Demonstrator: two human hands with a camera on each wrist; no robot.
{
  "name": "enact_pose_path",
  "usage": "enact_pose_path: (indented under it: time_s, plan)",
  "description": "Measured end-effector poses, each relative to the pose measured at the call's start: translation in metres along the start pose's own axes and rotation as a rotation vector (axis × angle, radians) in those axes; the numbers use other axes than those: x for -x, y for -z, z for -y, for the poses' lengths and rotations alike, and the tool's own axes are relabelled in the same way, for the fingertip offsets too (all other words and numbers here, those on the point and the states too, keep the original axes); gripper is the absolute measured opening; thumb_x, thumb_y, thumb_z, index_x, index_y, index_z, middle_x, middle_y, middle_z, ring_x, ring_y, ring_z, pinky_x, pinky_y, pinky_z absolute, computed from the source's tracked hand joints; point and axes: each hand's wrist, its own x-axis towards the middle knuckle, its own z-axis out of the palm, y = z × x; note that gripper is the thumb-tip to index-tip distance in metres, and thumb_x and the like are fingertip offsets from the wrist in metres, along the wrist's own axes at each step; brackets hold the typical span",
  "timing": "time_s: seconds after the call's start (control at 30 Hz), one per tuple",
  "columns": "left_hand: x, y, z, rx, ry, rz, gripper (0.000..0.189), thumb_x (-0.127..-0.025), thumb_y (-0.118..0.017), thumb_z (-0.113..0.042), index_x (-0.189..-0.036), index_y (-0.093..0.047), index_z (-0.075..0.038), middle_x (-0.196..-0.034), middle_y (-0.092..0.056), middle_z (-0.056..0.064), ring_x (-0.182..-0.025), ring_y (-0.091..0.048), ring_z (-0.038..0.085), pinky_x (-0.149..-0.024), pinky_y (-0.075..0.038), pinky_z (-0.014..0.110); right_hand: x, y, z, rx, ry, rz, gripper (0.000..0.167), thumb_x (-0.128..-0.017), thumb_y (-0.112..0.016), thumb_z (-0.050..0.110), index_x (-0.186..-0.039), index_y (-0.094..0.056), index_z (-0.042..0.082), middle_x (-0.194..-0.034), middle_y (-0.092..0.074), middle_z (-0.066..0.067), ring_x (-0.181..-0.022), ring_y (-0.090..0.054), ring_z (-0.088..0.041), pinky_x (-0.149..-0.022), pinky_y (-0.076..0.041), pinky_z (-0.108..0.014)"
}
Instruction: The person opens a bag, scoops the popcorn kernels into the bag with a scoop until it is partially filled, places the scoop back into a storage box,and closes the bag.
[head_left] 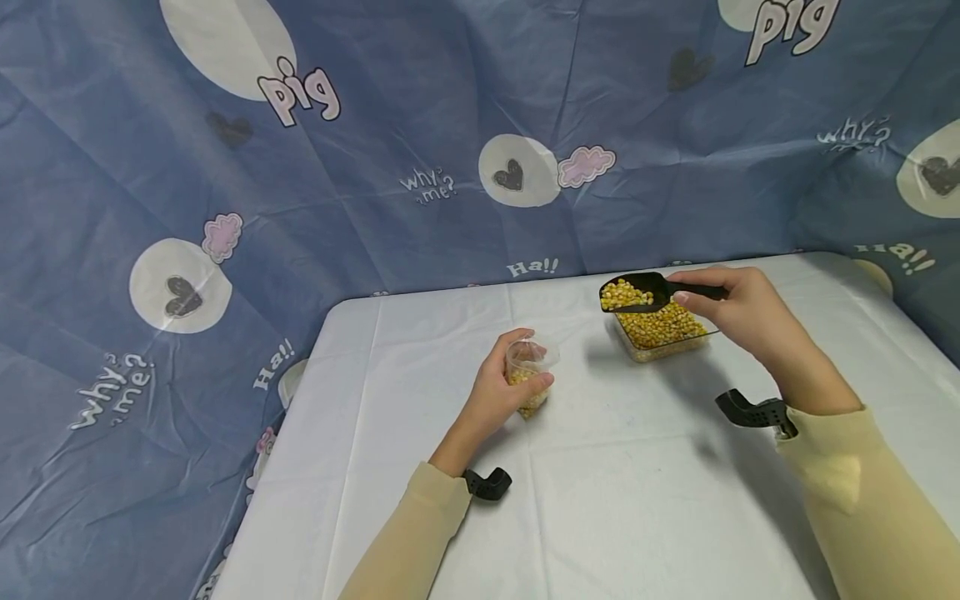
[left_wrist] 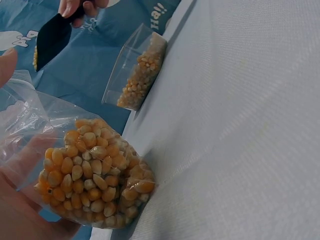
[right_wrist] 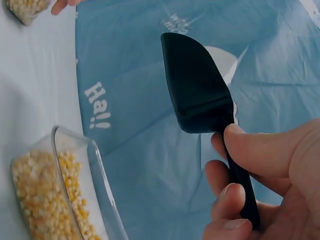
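My left hand (head_left: 489,393) holds a clear plastic bag (left_wrist: 100,170) by its upper part, thumb on one side and fingers on the other. Yellow corn kernels fill the bag's lower part, and its mouth is open at the top. With its thumb and fingers, my right hand (head_left: 757,317) grips the handle of a black scoop (head_left: 660,288). Kernels (head_left: 624,295) lie in the scoop's bowl, which hangs above a clear rectangular container (head_left: 647,354) of corn. In the right wrist view only the underside of the scoop (right_wrist: 197,90) shows.
A white cloth (head_left: 600,500) covers the table. Behind it hangs a blue printed curtain (head_left: 420,108), close to the table's back edge. The container stands near that back edge, right of the bag. A black strap mount (head_left: 753,412) sits at my right wrist, another (head_left: 489,484) at my left.
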Motion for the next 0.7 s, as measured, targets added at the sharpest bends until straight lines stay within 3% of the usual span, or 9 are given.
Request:
enact_pose_path:
  time_s: [0.17,0.37,0.7]
  plan:
    - [0.004,-0.001,-0.016,0.002,-0.001,-0.005,0.064,-0.094,-0.072,-0.019,-0.149,-0.040,-0.015,-0.134,-0.059,0.016,-0.124,-0.055,0.031,-0.103,-0.042,0.046,0.001,-0.004,0.006,-0.024,0.025,0.000,0.036,-0.096,-0.072,0.029,-0.130,-0.070,0.016,-0.134,-0.062,-0.010,-0.106,-0.055,-0.006,-0.073,-0.045,-0.017]
    - [0.005,-0.001,-0.018,0.014,0.013,-0.004,0.065,-0.094,-0.073,-0.019,-0.149,-0.040,-0.017,-0.134,-0.059,0.015,-0.123,-0.055,0.032,-0.102,-0.043,0.049,0.002,-0.009,0.012,-0.033,0.027,0.009,0.035,-0.095,-0.073,0.029,-0.128,-0.072,0.018,-0.133,-0.062,-0.007,-0.101,-0.054,-0.012,-0.070,-0.045,-0.021]
    - [0.004,-0.002,-0.019,0.012,0.018,0.000,0.066,-0.094,-0.073,-0.017,-0.150,-0.038,-0.015,-0.135,-0.057,0.017,-0.124,-0.053,0.036,-0.102,-0.042,0.053,0.004,-0.015,0.021,-0.051,0.045,0.040,0.034,-0.095,-0.073,0.026,-0.128,-0.072,0.018,-0.132,-0.063,-0.005,-0.106,-0.054,-0.013,-0.072,-0.044,-0.022]
